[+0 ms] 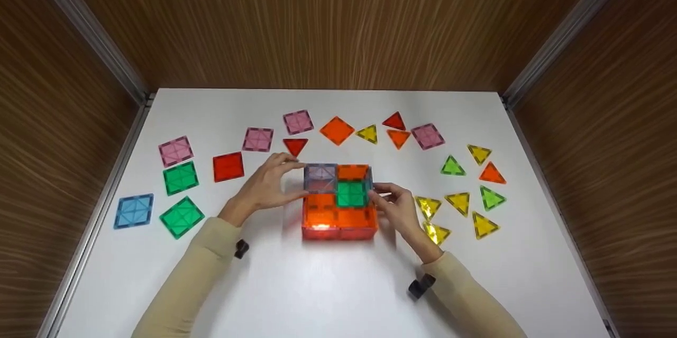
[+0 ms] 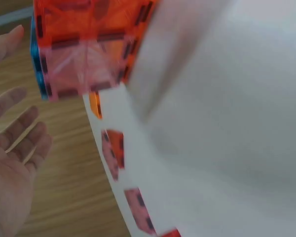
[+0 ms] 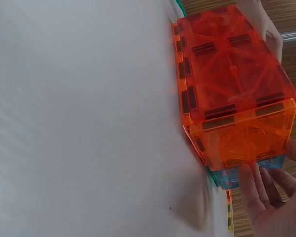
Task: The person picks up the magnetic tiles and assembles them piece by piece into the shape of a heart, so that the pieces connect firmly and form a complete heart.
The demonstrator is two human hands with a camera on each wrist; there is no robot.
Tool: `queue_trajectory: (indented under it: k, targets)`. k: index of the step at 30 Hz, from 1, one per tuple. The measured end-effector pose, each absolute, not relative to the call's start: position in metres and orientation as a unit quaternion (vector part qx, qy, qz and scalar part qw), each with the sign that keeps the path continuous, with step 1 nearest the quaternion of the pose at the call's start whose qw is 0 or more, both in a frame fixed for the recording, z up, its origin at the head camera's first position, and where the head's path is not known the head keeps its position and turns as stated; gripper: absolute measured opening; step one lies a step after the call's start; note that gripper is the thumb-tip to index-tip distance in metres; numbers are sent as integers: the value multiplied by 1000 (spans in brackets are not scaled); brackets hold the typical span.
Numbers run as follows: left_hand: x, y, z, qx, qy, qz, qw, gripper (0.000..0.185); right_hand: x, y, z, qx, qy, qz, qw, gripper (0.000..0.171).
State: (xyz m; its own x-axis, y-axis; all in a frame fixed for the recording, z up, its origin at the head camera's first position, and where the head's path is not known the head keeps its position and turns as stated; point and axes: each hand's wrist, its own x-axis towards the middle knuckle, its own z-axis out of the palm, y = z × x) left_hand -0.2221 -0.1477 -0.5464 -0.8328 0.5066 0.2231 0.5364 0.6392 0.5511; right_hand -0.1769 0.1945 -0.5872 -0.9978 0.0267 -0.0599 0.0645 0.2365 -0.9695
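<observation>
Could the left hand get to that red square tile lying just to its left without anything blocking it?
Probably yes. The red square tile lies flat on the white table, beside the left hand, with bare table between them. The hand is at the tile box, though.

Left hand [image 2: 10,163] open at frame left, fingers straight, apart from tile box [image 2: 86,47]. Box orange on top, pink panel facing camera, blue edge on its hand side. Below the box: blurred pink tiles [image 2: 112,148] along white table [image 2: 222,123] edge.
</observation>
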Motion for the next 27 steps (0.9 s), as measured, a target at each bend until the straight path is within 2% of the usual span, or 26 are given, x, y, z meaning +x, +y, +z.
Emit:
queue_trajectory:
  k: [10, 16, 27]
  targets:
    - [-171, -248, -564, -139, -949, -279, 42, 66, -177, 193, -589, 27, 784, -620, 11, 32]
    - [-140, -301, -574, -57, -959, -277, 21, 73, -178, 195, -589, 31, 785, -619, 15, 33]
    - [-107, -353, -597, 9, -967, -254, 23, 80, -179, 195, -587, 38, 786, -616, 23, 31]
